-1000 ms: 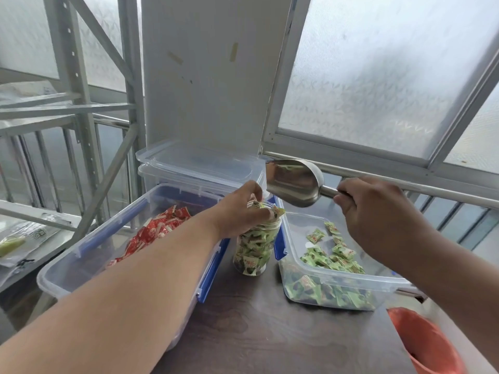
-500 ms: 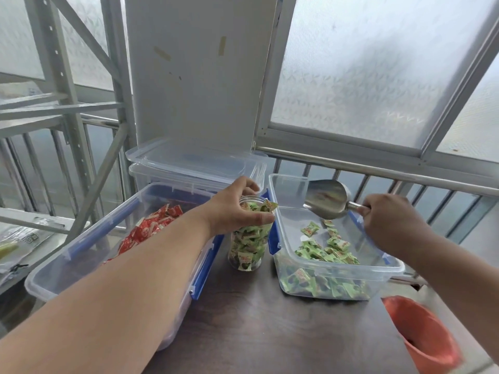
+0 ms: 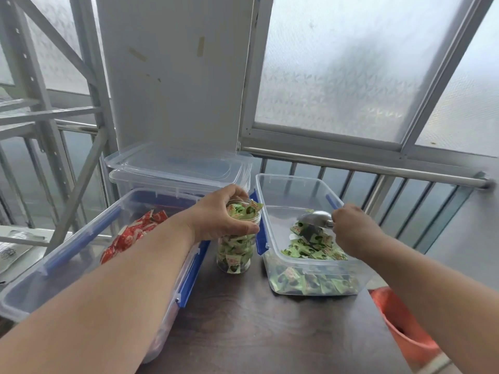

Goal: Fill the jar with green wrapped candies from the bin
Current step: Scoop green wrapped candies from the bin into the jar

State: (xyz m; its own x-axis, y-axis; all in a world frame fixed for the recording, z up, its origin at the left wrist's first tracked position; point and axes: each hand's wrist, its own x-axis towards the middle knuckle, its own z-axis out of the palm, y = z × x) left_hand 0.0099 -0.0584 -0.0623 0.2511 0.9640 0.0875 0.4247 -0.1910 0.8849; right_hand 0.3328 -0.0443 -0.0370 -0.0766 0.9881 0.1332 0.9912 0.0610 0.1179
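- The table (image 3: 243, 333) is dark wood; an orange tub (image 3: 405, 333) shows at its right edge.
- The jar (image 3: 236, 252) stands on the table between the two bins, packed with green candies right up past its rim. The left hand (image 3: 224, 215) wraps its fingers and thumb round the jar's mouth and steadies it upright.
- What has changed: a second ago the scoop (image 3: 314, 221) hung tipped at the jar's mouth; half a second ago it was over the bin (image 3: 305, 263); now its bowl is down among the green candies (image 3: 310, 247) there.
- Judgement: one pour is done and another load is being dug. With sweets already heaped above the rim, little room looks left, so the fill seems close to finished and a further scoop may spill.
- The right hand (image 3: 351, 230) is clenched round the scoop's handle, which it mostly hides. It sits inside the bin, right of the jar, with the bin's near-left wall between them.
- The candy pile lies directly under and in front of the scoop, against the bin's near side; the far half of the bin is bare.
- To the left, a larger bin (image 3: 81, 255) holds red candies (image 3: 132, 236).
- Behind it sits a lidded box (image 3: 178, 168), then railings and frosted windows.
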